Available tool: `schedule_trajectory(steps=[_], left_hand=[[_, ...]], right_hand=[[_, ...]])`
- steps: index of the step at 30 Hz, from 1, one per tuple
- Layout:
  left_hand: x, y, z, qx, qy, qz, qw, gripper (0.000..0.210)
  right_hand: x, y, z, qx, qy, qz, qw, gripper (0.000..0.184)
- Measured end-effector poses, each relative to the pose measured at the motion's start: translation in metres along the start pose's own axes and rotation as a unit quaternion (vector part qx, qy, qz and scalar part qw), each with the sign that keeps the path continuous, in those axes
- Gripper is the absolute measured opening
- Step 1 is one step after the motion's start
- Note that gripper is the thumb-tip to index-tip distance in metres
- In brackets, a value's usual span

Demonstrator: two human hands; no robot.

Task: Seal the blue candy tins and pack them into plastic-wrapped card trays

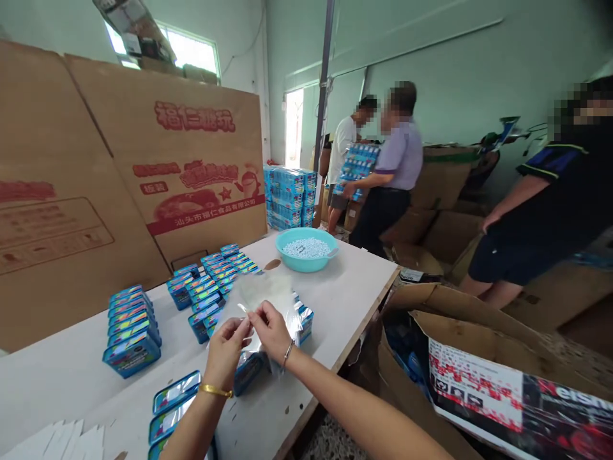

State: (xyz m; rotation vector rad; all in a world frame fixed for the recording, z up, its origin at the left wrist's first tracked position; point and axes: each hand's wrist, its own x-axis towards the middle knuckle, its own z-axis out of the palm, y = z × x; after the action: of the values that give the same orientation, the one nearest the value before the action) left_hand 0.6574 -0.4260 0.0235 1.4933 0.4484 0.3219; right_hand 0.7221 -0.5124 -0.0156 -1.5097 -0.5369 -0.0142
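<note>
A clear plastic bag (263, 289) is spread between my two hands, above the table. My left hand (228, 345), with a gold bracelet at the wrist, pinches its near edge. My right hand (271, 327), wearing a thin silver bangle, grips the same edge with fingertips close to the left ones. Beneath the bag and hands are small blue plastic boxes, partly hidden; one blue box (248, 374) shows just below my fingers. Blue boxes with shiny lids (175, 391) lie by my left forearm. Another row of blue boxes (131, 338) stands farther left, and several rows (211, 281) stand beyond the bag.
A turquoise basin (306, 262) of small pale pellets sits at the table's far end. Large cardboard cartons (205, 166) rise on the left. An open carton (479, 358) stands right of the table edge. One person (400, 153) carries blue packs; others stand nearby.
</note>
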Motion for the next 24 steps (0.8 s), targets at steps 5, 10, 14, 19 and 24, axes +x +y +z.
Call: schedule_trajectory(steps=[5,10,14,19,24], left_hand=[[-0.006,0.006,0.003,0.064,0.028,0.053,0.996,0.056],[-0.021,0.038,0.021,0.134,-0.020,0.106,0.985,0.057],[-0.041,0.058,0.030,0.148,-0.108,0.124,0.975,0.057],[-0.059,0.059,0.030,0.136,-0.182,0.175,0.958,0.054],[-0.070,0.054,0.045,0.169,-0.177,0.278,0.929,0.045]], right_hand=[[-0.014,-0.017,-0.020,0.020,0.019,0.001,1.000,0.036],[-0.039,-0.045,-0.043,0.051,-0.052,0.020,0.997,0.048],[-0.059,-0.066,-0.068,0.093,-0.078,0.013,0.993,0.048],[-0.068,-0.081,-0.119,0.085,-0.014,0.041,0.995,0.050],[-0.093,-0.097,-0.126,0.061,-0.029,0.052,0.996,0.076]])
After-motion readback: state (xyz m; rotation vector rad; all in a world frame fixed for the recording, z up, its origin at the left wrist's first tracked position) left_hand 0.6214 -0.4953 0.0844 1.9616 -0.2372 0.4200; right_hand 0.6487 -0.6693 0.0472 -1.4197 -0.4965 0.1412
